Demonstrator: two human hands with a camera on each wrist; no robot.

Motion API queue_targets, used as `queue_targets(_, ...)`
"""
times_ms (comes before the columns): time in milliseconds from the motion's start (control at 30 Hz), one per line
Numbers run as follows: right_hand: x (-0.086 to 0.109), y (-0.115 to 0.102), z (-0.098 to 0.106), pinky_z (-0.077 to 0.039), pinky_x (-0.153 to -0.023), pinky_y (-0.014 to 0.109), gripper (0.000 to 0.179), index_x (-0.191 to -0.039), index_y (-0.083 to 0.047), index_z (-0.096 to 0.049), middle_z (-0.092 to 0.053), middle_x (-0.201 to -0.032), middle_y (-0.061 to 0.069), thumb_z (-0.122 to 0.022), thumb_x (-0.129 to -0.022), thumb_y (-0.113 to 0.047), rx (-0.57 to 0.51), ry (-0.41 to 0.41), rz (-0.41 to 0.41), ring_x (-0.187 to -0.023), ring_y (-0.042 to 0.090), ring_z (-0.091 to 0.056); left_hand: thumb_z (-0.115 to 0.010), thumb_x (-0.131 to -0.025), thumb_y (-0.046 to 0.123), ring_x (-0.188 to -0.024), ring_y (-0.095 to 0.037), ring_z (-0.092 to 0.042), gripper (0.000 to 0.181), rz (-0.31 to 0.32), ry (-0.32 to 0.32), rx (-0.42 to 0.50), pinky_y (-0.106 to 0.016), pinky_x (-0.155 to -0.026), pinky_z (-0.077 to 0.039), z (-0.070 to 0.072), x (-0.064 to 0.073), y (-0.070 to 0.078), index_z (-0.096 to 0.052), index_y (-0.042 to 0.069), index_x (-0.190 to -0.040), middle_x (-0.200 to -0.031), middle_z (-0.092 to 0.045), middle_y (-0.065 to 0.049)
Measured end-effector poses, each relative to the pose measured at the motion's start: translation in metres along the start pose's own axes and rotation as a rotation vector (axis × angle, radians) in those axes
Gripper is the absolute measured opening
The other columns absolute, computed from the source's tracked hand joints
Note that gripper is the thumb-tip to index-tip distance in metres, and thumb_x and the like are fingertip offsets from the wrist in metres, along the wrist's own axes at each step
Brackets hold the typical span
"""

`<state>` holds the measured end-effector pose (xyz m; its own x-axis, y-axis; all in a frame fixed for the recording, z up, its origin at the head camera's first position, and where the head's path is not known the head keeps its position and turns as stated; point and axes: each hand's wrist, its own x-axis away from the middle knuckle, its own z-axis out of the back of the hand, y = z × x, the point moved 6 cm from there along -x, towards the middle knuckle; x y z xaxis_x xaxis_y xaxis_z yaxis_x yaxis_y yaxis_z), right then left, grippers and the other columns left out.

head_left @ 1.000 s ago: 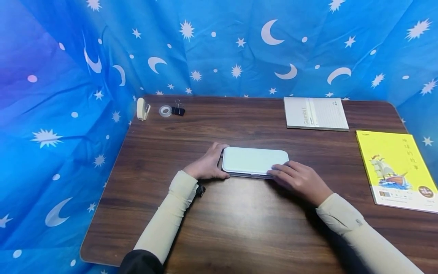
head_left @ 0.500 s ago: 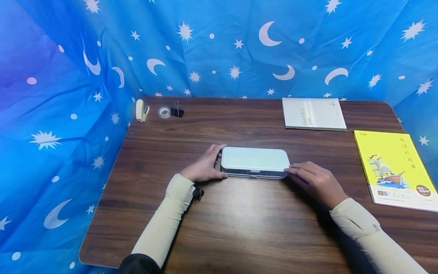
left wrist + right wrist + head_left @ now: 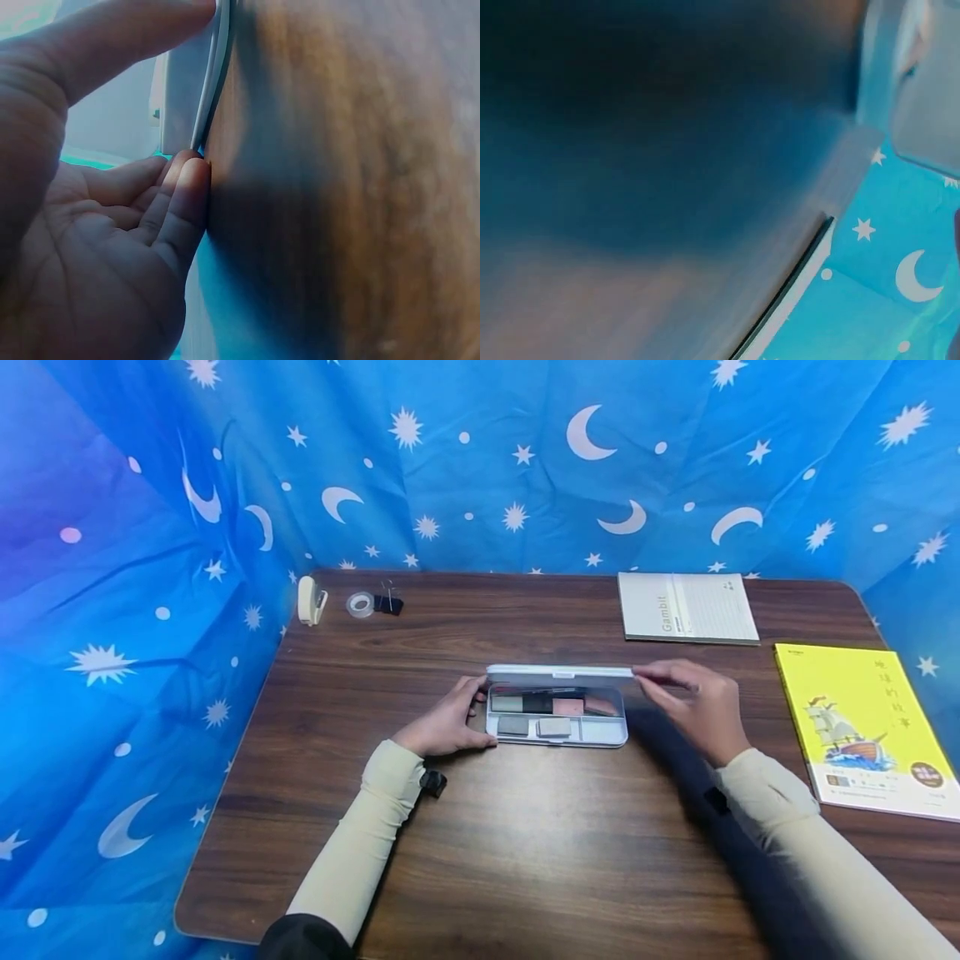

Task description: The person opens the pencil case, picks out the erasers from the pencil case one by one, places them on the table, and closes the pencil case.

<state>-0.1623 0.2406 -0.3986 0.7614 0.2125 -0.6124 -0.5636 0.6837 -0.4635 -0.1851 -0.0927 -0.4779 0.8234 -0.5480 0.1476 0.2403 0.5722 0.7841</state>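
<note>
White rectangular hinged case [image 3: 602, 729] is set centrally on the dark-brown wood-grain table [image 3: 480, 860]. Opening is judged partly done: its flat white lid [image 3: 525, 672] is raised at twelve o'clock, not yet laid back. At nine o'clock the case is gripped by the left hand [image 3: 447, 720]; at two, the lid is pinched by the right hand [image 3: 697, 697]. A small grey rectangular block [image 3: 513, 726] is left inside.

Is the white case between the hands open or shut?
The case is open: the right hand holds its lid raised, and a pale block shows inside.
</note>
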Motion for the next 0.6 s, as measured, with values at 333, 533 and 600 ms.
queue_targets(333, -0.039, 0.045, -0.024, -0.050, -0.080, 0.009, 0.028, -0.119, -0.003, -0.080, -0.077, -0.116, 0.015, -0.076, -0.100, -0.023, -0.141, -0.174, -0.564, -0.103, 0.025, -0.071, -0.088, -0.085, 0.013, -0.132, -0.033, -0.052, 0.095, -0.011, 0.010, 0.026, -0.044, -0.113, -0.045, -0.004, 0.003, 0.001, -0.032, 0.003, -0.161, -0.148, -0.043, -0.020)
queue_targets(533, -0.041, 0.060, -0.036, -0.057, -0.093, 0.030, 0.033, -0.130, -0.003, -0.074, -0.073, -0.127, 0.017, -0.070, -0.104, -0.023, -0.263, -0.255, -0.759, -0.110, 0.029, -0.072, -0.088, -0.086, 0.016, -0.144, -0.036, -0.042, 0.097, -0.037, 0.033, -0.036, -0.050, -0.122, -0.033, -0.004, 0.003, 0.003, -0.031, 0.004, -0.163, -0.156, -0.039, -0.022)
queue_targets(600, -0.041, 0.064, -0.040, -0.056, -0.097, 0.036, 0.034, -0.131, -0.002, -0.073, -0.071, -0.129, 0.018, -0.068, -0.105, -0.024, -0.268, -0.278, -0.789, -0.112, 0.030, -0.072, -0.088, -0.086, 0.016, -0.146, -0.036, -0.041, 0.096, -0.039, 0.037, -0.046, -0.051, -0.122, -0.032, -0.004, 0.003, 0.003, -0.031, 0.005, -0.163, -0.158, -0.039, -0.021)
